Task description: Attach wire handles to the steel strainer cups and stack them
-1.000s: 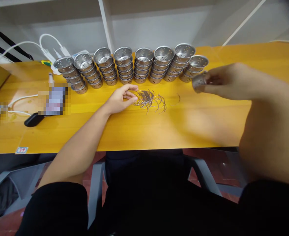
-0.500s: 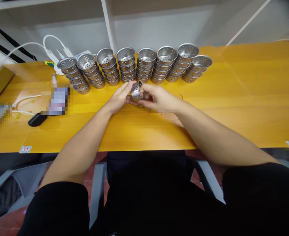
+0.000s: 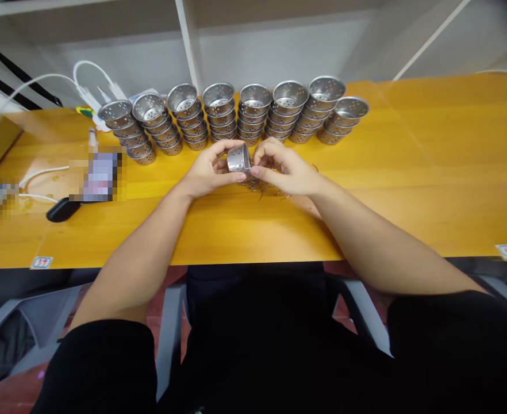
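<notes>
A: Where is the cup (image 3: 237,159)?

B: In the left hand (image 3: 205,172), above the middle of the table (image 3: 245,236). The thumb lies along its near side, and the fingers wrap around the far side and base.

A: Is it upright?

B: No, it is tipped over, with its open end facing right. It is metal, with small holes in the wall.

A: And the right hand (image 3: 291,171)?

B: Just right of the cup, its thumb and fingers bent in close at the rim. One cannot tell whether they are closed on a wire or on the rim itself.

A: What lies underneath?

B: A heap of thin curved wires (image 3: 261,187) on the table, partly hidden by the hands and the cup.

A: And beyond the hands?

B: Eight stacks of similar cups (image 3: 256,109) stand in a row along the far side, mouths up. Well to the left lies a phone (image 3: 100,177), blurred over, with a small black object (image 3: 62,210) near it.
</notes>
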The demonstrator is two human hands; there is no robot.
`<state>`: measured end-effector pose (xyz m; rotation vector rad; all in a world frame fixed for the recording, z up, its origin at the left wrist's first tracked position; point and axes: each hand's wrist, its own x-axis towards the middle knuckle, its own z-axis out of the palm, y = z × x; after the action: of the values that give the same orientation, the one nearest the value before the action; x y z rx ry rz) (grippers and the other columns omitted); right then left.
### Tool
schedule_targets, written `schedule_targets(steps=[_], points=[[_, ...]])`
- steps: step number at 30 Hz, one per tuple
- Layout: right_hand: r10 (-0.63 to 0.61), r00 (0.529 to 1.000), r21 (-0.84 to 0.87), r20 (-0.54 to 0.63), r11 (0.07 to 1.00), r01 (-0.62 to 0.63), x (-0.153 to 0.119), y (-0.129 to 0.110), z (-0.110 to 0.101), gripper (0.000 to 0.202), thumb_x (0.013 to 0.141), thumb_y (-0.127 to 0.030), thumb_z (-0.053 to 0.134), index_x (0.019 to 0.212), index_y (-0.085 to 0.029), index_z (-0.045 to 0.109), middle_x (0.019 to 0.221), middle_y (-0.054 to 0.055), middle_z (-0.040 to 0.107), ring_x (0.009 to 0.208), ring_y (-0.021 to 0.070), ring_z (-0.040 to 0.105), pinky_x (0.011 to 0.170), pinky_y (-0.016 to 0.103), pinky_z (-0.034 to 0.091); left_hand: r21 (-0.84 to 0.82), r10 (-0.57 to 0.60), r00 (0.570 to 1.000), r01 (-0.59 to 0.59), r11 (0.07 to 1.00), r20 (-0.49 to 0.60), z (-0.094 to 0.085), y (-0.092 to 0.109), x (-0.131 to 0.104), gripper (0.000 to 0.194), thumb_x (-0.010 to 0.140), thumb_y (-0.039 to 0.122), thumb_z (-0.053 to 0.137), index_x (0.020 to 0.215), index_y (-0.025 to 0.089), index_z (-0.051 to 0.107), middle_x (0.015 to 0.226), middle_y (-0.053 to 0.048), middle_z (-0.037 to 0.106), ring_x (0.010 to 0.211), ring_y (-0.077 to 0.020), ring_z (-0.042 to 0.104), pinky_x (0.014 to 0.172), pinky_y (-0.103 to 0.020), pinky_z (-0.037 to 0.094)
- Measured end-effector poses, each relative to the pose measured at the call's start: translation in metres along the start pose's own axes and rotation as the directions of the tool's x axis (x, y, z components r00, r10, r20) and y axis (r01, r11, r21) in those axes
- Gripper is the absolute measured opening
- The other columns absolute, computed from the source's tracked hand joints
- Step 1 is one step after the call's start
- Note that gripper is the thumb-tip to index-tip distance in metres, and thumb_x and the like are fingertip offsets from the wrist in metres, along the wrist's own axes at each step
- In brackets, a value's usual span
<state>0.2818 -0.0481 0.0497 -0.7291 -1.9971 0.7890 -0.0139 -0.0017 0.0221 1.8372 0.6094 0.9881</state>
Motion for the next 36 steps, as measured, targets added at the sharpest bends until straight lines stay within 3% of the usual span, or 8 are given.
schedule_targets(steps=[5, 11, 17, 21, 25, 29, 33, 36], points=[[0.021, 1.0, 0.015, -0.017, 1.0, -0.02, -0.001, 0.002, 0.003, 0.073, 0.103, -0.098, 0.097, 0.108, -0.031, 0.071, 0.117, 0.008, 0.069, 0.093, 0.0272, 0.064, 0.084, 0.047, 0.068, 0.02, 0.038, 0.998, -0.039, 0.999, 0.047, -0.001, -0.004, -0.001, 0.123, 0.075, 0.095, 0.118, 0.172, 0.034, 0.074, 0.168, -0.014, 0.082, 0.151, -0.0399, 0.091, 0.13, -0.058, 0.079], [-0.018, 0.996, -0.01, -0.082, 1.0, 0.017, 0.002, 0.002, 0.005, 0.074, 0.1, -0.101, 0.098, 0.104, -0.03, 0.077, 0.122, 0.013, 0.079, 0.116, 0.0367, 0.077, 0.103, 0.059, 0.074, 0.002, 0.023, 0.998, -0.023, 1.0, 0.051, -0.002, 0.001, 0.001, 0.126, 0.071, 0.095, 0.12, 0.171, 0.036, 0.072, 0.177, -0.014, 0.077, 0.166, -0.043, 0.083, 0.136, -0.061, 0.076], [-0.023, 0.996, -0.036, -0.085, 0.999, 0.02, 0.003, 0.0, 0.002, 0.072, 0.098, -0.1, 0.099, 0.099, -0.03, 0.082, 0.121, 0.013, 0.083, 0.117, 0.0368, 0.08, 0.106, 0.057, 0.074, 0.002, -0.026, 0.999, 0.026, 1.0, 0.046, -0.002, 0.007, -0.001, 0.126, 0.068, 0.093, 0.123, 0.168, 0.035, 0.073, 0.175, -0.015, 0.077, 0.162, -0.0429, 0.085, 0.131, -0.058, 0.079], [0.006, 0.998, -0.006, -0.068, 1.0, -0.007, 0.004, 0.0, 0.0, 0.073, 0.095, -0.102, 0.101, 0.094, -0.031, 0.082, 0.117, 0.012, 0.084, 0.112, 0.0352, 0.08, 0.101, 0.055, 0.073, 0.045, 0.018, 0.998, -0.021, 0.999, 0.058, -0.001, 0.005, -0.002, 0.121, 0.075, 0.093, 0.12, 0.17, 0.035, 0.073, 0.171, -0.014, 0.079, 0.159, -0.0412, 0.087, 0.126, -0.056, 0.082], [0.021, 0.999, 0.051, -0.039, 0.999, -0.019, 0.005, 0.0, -0.001, 0.075, 0.091, -0.102, 0.104, 0.09, -0.03, 0.081, 0.119, 0.012, 0.084, 0.113, 0.0339, 0.081, 0.11, 0.057, 0.074, 0.085, 0.062, 0.997, -0.065, 0.994, 0.043, 0.0, 0.002, -0.003, 0.116, 0.079, 0.094, 0.117, 0.168, 0.035, 0.073, 0.165, -0.014, 0.081, 0.152, -0.0395, 0.09, 0.12, -0.055, 0.083], [0.035, 0.992, 0.011, -0.118, 0.999, -0.034, 0.005, 0.001, -0.004, 0.075, 0.089, -0.103, 0.105, 0.092, -0.031, 0.083, 0.122, 0.013, 0.081, 0.118, 0.0361, 0.081, 0.107, 0.059, 0.077, 0.085, 0.05, 0.997, -0.054, 0.995, 0.053, -0.001, -0.004, -0.001, 0.117, 0.079, 0.094, 0.116, 0.168, 0.034, 0.071, 0.167, -0.014, 0.079, 0.154, -0.0392, 0.089, 0.118, -0.053, 0.083], [0.046, 0.972, -0.091, -0.23, 0.994, -0.068, 0.003, 0.011, -0.017, 0.072, 0.091, -0.101, 0.105, 0.1, -0.033, 0.084, 0.122, 0.013, 0.08, 0.122, 0.0392, 0.079, 0.115, 0.066, 0.077, 0.111, 0.054, 0.998, -0.05, 0.993, -0.035, -0.005, -0.012, 0.0, 0.117, 0.079, 0.095, 0.114, 0.166, 0.032, 0.067, 0.165, -0.015, 0.079, 0.147, -0.0369, 0.089, 0.121, -0.054, 0.08], [0.036, 0.988, -0.213, -0.152, 0.975, -0.068, 0.0, 0.021, -0.027, 0.068, 0.097, -0.097, 0.102, 0.1, -0.031, 0.083, 0.123, 0.014, 0.079, 0.12, 0.0413, 0.079, 0.122, 0.073, 0.072, 0.112, 0.026, 0.995, -0.015, 0.994, -0.099, -0.006, -0.014, 0.0, 0.111, 0.082, 0.097, 0.111, 0.159, 0.03, 0.065, 0.15, -0.013, 0.084, 0.135, -0.0334, 0.09, 0.123, -0.053, 0.077]])
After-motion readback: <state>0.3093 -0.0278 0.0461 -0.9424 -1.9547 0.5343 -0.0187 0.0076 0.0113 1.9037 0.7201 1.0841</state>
